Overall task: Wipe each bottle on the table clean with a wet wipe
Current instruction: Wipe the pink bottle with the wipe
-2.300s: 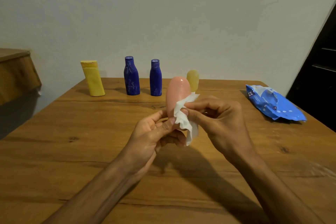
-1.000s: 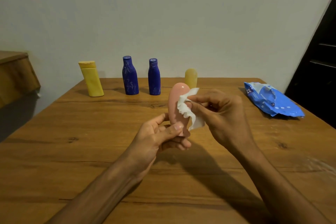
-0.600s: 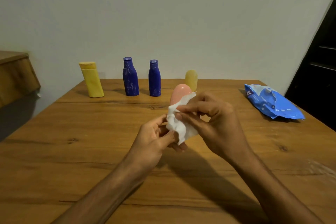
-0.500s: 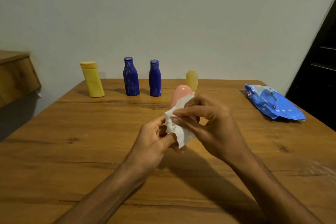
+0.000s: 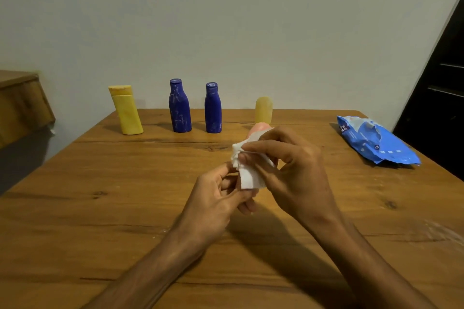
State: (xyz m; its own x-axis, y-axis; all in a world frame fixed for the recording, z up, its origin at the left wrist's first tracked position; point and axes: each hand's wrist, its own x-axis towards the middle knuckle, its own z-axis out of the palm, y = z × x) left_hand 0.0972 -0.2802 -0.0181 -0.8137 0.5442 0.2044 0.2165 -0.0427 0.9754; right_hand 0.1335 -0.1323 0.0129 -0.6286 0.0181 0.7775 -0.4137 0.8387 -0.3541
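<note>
Left hand (image 5: 218, 198) grips pink bottle (image 5: 259, 126), seemingly by its base, above table (image 5: 100, 208). Right hand (image 5: 296, 173) pinches wipe (image 5: 247, 173), now bunched lower round the body (only tip shows): wiping proceeds downward; four bottles (image 5: 213, 110) wait.

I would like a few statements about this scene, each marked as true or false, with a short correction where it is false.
1. The right hand presses a white wipe against the pink bottle. True.
2. Three dark blue bottles stand at the far edge. False: there are only two, the taller blue bottle and the shorter blue bottle.
3. The blue wipe pack lies on the right side of the table. True.
4. The yellow bottle lies flat on its side. False: the yellow bottle stands on its base.
5. The left hand rests empty on the table. False: the left hand is raised and holds the pink bottle from below.
</note>
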